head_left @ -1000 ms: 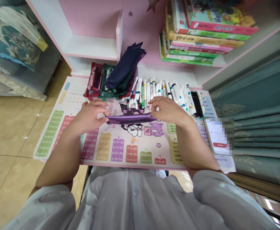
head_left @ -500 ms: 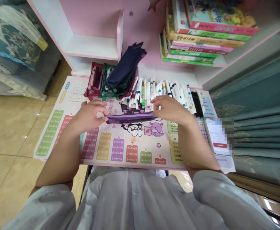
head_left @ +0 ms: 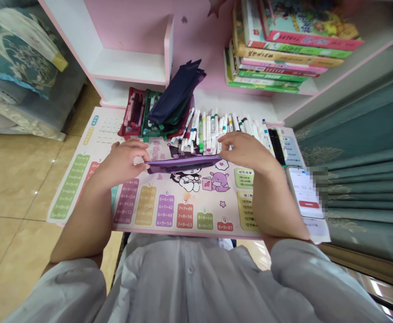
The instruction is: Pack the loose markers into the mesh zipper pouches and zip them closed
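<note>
Where hands (head_left: 124, 162) (head_left: 248, 152) hold a pouch (head_left: 183, 163), times-table mat (head_left: 196, 197)

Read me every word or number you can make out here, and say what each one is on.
"9×9=81": red tile on the desk mat
"8×8=64", "8×9=72": green tile
"7×7=49", "7×8=56", "7×9=63": red tile
Book spines, phone screen: too small or blurred to read

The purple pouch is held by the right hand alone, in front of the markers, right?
No: the head view shows both hands on the purple pouch, left hand at one end, right hand at the other, in front of the markers.
</note>
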`<state>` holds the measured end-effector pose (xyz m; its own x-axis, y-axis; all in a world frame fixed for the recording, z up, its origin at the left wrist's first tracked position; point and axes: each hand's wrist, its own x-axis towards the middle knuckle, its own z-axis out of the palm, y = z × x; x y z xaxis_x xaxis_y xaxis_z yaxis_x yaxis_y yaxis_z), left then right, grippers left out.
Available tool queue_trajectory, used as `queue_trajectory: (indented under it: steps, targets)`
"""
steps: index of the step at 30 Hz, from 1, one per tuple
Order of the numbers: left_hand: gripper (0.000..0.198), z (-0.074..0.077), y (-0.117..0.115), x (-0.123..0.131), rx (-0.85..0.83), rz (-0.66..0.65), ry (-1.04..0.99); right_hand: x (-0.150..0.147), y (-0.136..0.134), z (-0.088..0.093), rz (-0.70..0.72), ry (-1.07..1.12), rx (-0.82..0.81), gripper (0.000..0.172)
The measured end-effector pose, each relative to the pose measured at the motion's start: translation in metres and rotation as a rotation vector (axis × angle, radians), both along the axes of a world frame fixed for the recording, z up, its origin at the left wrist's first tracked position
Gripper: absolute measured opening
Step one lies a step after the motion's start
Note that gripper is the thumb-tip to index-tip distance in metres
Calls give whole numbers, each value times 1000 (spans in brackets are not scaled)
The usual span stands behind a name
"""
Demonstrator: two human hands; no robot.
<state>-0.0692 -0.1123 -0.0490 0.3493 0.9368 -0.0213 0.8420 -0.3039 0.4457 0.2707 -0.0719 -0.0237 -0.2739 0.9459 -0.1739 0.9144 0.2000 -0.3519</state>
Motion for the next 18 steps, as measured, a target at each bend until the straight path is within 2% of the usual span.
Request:
queue_trajectory:
  steps: [4,14,18]
  targets:
    - [8,1,0,0,-9,12,-4,3,1,-1,-7,2,32,18]
    - [7,1,0,-1,-6,-4,7,5,4,3,-39,-34,-8,18]
    - [7,2,-1,0,-7,-13,6,10,6,-1,-15,-25,26,18]
